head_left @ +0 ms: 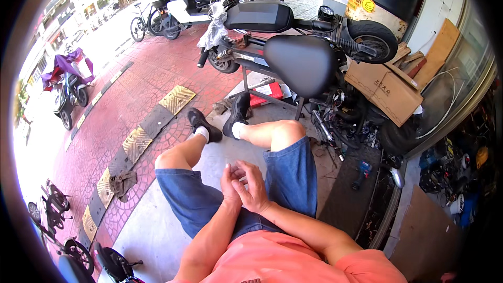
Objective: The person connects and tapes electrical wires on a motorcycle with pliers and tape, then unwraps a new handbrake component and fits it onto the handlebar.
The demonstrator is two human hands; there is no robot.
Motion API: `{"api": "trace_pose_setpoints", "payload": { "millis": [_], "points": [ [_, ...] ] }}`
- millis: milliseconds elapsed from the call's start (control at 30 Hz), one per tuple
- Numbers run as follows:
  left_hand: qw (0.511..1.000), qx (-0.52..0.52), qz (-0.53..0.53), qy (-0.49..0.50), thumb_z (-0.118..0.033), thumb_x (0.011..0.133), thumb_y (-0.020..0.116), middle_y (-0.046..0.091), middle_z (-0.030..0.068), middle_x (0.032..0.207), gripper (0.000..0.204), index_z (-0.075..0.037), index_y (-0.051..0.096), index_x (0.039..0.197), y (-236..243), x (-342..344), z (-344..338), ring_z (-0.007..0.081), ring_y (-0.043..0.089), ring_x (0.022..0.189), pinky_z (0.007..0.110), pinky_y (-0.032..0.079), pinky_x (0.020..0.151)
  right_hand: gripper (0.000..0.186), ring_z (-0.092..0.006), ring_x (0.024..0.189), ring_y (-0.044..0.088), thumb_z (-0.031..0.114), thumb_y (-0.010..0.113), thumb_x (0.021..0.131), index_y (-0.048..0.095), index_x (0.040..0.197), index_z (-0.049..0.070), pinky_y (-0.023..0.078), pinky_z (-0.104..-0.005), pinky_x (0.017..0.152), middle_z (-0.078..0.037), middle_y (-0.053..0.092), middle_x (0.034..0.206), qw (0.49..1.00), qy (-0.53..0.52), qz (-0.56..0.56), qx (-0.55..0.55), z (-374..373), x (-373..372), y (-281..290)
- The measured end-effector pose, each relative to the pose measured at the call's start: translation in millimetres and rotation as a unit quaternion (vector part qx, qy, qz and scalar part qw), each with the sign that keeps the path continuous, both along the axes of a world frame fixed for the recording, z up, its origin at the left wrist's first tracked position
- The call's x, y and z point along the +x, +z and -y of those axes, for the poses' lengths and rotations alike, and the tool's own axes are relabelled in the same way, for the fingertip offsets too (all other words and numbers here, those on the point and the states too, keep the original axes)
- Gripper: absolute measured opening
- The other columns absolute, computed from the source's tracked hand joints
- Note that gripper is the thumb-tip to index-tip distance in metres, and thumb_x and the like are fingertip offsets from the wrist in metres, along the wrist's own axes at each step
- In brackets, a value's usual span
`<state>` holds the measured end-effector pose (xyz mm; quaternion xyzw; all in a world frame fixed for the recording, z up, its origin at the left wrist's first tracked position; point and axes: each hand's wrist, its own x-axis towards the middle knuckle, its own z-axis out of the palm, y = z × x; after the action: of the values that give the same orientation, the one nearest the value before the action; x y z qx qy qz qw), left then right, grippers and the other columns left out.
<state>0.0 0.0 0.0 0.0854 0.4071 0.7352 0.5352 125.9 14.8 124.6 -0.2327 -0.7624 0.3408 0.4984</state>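
Your left hand [229,182] and right hand [253,186] meet at lower centre of the frame, fingers loosely curled against each other, grasping nothing visible, above your denim shorts [293,173]; the black scooter seat [305,63] sits upper centre.

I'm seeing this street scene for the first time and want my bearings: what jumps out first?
The two bare hands, left hand and right hand, meet between the knees over blue denim shorts. Just beyond the feet an electric scooter stands raised on a stand, its black seat large at centre, with a cardboard box to its right.
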Motion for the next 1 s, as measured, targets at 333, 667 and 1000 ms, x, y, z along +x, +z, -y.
{"api": "trace_pose_setpoints", "payload": {
  "millis": [333,667,1000],
  "points": [
    [0.983,0.169,0.040,-0.057,-0.029,0.109,0.052,0.065,0.0012,0.096,0.024,-0.009,0.065,0.112,-3.5,35.0,3.1,0.0143,0.065,0.087,0.027,0.053,0.073,0.050,-0.0293,0.113,0.067,0.027,0.068,0.106,0.057,0.144,-0.003,0.054,-0.0393,0.098,-0.019,0.066,0.129,0.974,0.062,-0.123,-0.179,8.7,20.1,31.6],
    [0.826,0.050,-0.457,-0.327,-0.024,0.100,0.074,0.074,0.0061,0.094,0.025,0.000,0.070,0.107,187.1,75.3,-60.7,0.0203,0.071,0.088,0.036,0.056,0.075,0.035,-0.0289,0.092,0.070,0.023,0.080,0.095,0.071,0.117,-0.001,0.056,-0.0390,0.081,-0.014,0.070,0.101,0.994,0.025,0.059,0.093,-83.7,171.5,198.3],
    [0.269,0.250,-0.781,-0.505,-0.030,0.092,0.076,0.070,0.0175,0.103,0.041,-0.002,0.071,0.121,326.9,118.8,-190.2,0.0397,0.069,0.104,0.051,0.056,0.089,0.029,-0.0107,0.084,0.067,0.031,0.071,0.105,0.075,0.117,0.005,0.050,-0.0263,0.077,-0.004,0.076,0.102,0.971,-0.165,-0.077,-0.154,-273.2,278.3,231.4]
  ]
}}
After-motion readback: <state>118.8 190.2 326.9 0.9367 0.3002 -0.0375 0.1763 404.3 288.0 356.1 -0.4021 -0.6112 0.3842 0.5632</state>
